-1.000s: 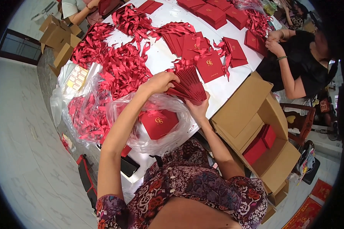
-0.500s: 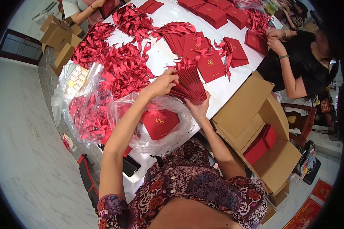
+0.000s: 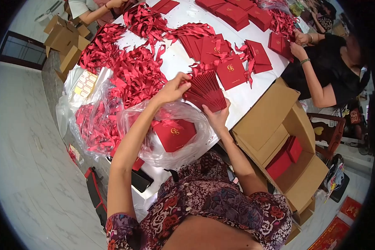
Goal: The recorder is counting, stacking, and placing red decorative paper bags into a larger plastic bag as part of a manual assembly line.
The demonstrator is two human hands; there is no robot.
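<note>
"who holds what?"

"the right hand [image 3: 218,118] grips the lower end of a fan of red cards [image 3: 206,92] — held over a white table [image 3: 246,98]."

"and the left hand [image 3: 173,89]?"

"at the fan's left edge, fingers curled; whether they grip, i cannot tell."

"nearby?"

"red ribbons [image 3: 135,75] heaped at left, a clear bag [image 3: 201,139] just this side of the fan, an open box [image 3: 264,112] at right — red packs [image 3: 279,164] inside."

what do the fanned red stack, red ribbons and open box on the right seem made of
Fanned red stack: probably stiff paper or card, matte, with crisp edges.
Red ribbons: likely satiny fabric, glossy and limply curling.
Open box: apparently cardboard, dull brown, creased flaps.
</note>
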